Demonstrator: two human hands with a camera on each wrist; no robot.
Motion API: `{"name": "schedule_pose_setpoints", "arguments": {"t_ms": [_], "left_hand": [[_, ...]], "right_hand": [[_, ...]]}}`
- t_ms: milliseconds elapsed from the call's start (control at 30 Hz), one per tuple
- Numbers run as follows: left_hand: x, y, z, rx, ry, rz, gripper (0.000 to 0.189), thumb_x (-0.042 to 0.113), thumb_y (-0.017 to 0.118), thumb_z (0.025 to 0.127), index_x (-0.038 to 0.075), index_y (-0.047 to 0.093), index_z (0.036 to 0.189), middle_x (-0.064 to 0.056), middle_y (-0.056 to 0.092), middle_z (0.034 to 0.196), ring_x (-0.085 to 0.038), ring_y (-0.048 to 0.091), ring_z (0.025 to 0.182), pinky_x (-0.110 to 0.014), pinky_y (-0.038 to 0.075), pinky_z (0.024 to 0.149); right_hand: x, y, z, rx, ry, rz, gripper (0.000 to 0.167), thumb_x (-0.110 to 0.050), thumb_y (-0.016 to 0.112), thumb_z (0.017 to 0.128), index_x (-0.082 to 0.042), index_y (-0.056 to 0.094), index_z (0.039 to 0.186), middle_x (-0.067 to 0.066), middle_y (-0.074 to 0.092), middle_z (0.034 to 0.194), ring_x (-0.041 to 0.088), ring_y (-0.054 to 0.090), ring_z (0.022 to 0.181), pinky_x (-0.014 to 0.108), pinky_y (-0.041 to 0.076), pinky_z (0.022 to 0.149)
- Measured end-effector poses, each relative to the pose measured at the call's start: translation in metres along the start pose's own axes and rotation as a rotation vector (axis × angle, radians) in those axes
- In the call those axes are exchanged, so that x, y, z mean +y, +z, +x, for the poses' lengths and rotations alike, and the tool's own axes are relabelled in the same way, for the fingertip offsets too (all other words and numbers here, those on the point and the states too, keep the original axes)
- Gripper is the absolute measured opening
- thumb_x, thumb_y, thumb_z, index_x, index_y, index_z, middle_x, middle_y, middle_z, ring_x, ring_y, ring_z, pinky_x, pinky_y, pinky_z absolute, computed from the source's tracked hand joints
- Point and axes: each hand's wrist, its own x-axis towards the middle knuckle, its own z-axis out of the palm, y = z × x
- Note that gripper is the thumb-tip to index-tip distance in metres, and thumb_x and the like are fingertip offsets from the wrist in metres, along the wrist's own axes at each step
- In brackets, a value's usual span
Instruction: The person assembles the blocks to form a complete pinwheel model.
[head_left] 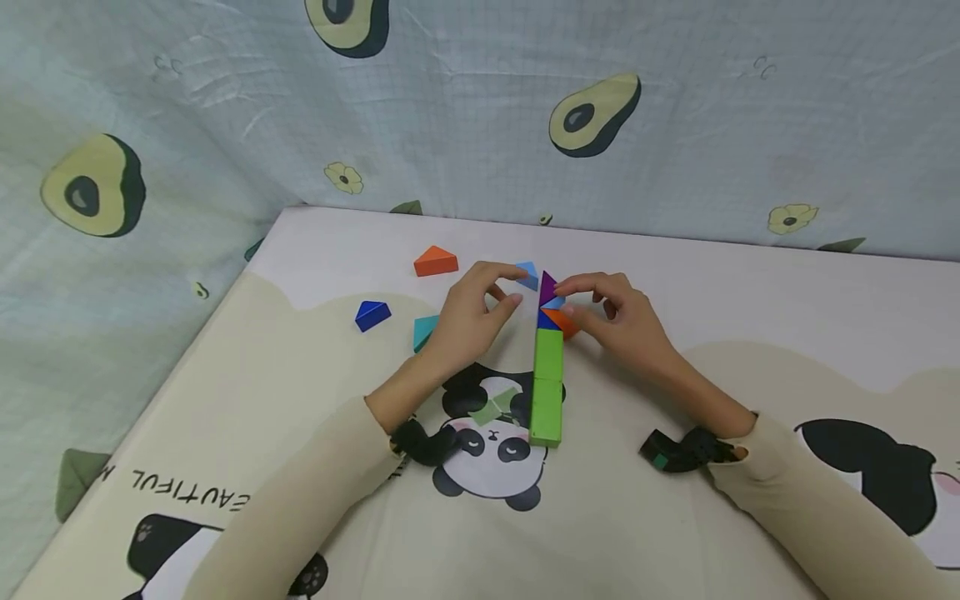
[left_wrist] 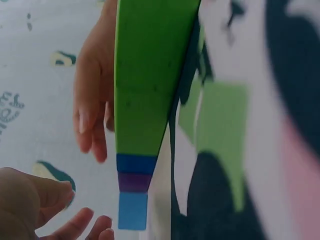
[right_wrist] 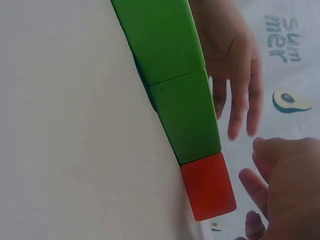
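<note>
Two green blocks (head_left: 547,383) lie end to end in a line on the printed cloth. Beyond them stand small wedges: a dark blue one (head_left: 548,321), a purple one (head_left: 547,287), a light blue one (head_left: 554,303) and an orange one (head_left: 566,322) jutting to the right. My right hand (head_left: 618,317) hovers at these wedges, thumb and index fingertips apart. My left hand (head_left: 474,312) is to the left, thumb and index spread, beside another light blue wedge (head_left: 528,276). In both wrist views, gaps show between the hands and the blocks, including the red-orange face (right_wrist: 209,187).
On the left lie an orange wedge (head_left: 436,262), a dark blue wedge (head_left: 372,315) and a teal wedge (head_left: 423,332), partly behind my left hand. A hanging avocado-print cloth (head_left: 480,117) borders the table's back and left sides.
</note>
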Motion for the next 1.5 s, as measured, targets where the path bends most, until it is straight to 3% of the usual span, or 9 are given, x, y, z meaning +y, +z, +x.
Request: {"name": "schedule_pose_setpoints", "arguments": {"t_ms": [233, 533, 667, 833, 1200, 1500], "left_hand": [[-0.006, 0.014, 0.024, 0.087, -0.112, 0.111, 0.026, 0.0, 0.059, 0.092, 0.006, 0.065, 0.117, -0.012, 0.055, 0.121, -0.022, 0.055, 0.09, -0.028, 0.048, 0.075], [-0.011, 0.025, 0.041, 0.164, -0.151, 0.179, 0.026, -0.007, 0.058, 0.088, 0.008, 0.07, 0.106, -0.012, 0.054, 0.122, -0.025, 0.05, 0.094, -0.033, 0.044, 0.079], [-0.016, 0.023, 0.045, 0.121, -0.159, 0.183, 0.027, -0.006, 0.061, 0.088, 0.009, 0.07, 0.108, -0.011, 0.054, 0.124, -0.025, 0.05, 0.094, -0.033, 0.044, 0.079], [-0.02, 0.021, 0.048, 0.034, -0.14, 0.213, 0.027, -0.002, 0.064, 0.088, 0.011, 0.069, 0.111, -0.009, 0.052, 0.127, -0.024, 0.05, 0.098, -0.031, 0.043, 0.082], [-0.029, 0.02, 0.05, -0.056, -0.083, 0.274, 0.026, 0.002, 0.063, 0.09, 0.015, 0.068, 0.112, -0.006, 0.057, 0.121, -0.024, 0.049, 0.106, -0.033, 0.042, 0.088], [-0.03, 0.019, 0.052, -0.067, -0.058, 0.256, 0.027, -0.006, 0.06, 0.09, 0.013, 0.067, 0.108, -0.006, 0.062, 0.105, -0.022, 0.05, 0.088, -0.032, 0.043, 0.079]], "right_hand": [[0.008, 0.004, 0.001, 0.009, 0.02, 0.048, 0.027, -0.02, 0.066, 0.091, -0.016, 0.066, 0.118, -0.003, 0.06, 0.123, 0.022, 0.042, 0.098, 0.031, 0.033, 0.07], [-0.001, 0.005, -0.001, -0.06, 0.015, 0.075, 0.03, -0.013, 0.069, 0.089, -0.011, 0.066, 0.118, 0.003, 0.055, 0.132, 0.023, 0.038, 0.112, 0.043, 0.034, 0.08], [0.005, 0.006, 0.0, -0.068, 0.002, 0.045, 0.03, -0.02, 0.07, 0.089, -0.017, 0.067, 0.118, -0.002, 0.055, 0.131, 0.021, 0.038, 0.11, 0.04, 0.032, 0.075], [0.01, 0.006, 0.001, -0.051, 0.028, 0.059, 0.034, -0.021, 0.071, 0.087, -0.02, 0.066, 0.121, -0.004, 0.054, 0.133, 0.023, 0.04, 0.111, 0.04, 0.033, 0.077], [-0.025, -0.001, -0.003, -0.061, 0.077, 0.074, 0.034, -0.005, 0.068, 0.087, 0.0, 0.063, 0.12, 0.015, 0.053, 0.132, 0.036, 0.039, 0.106, 0.04, 0.032, 0.075], [0.007, 0.005, 0.0, -0.056, 0.065, 0.056, 0.035, -0.017, 0.072, 0.087, -0.017, 0.065, 0.122, -0.002, 0.054, 0.133, 0.025, 0.04, 0.104, 0.036, 0.03, 0.072]]}}
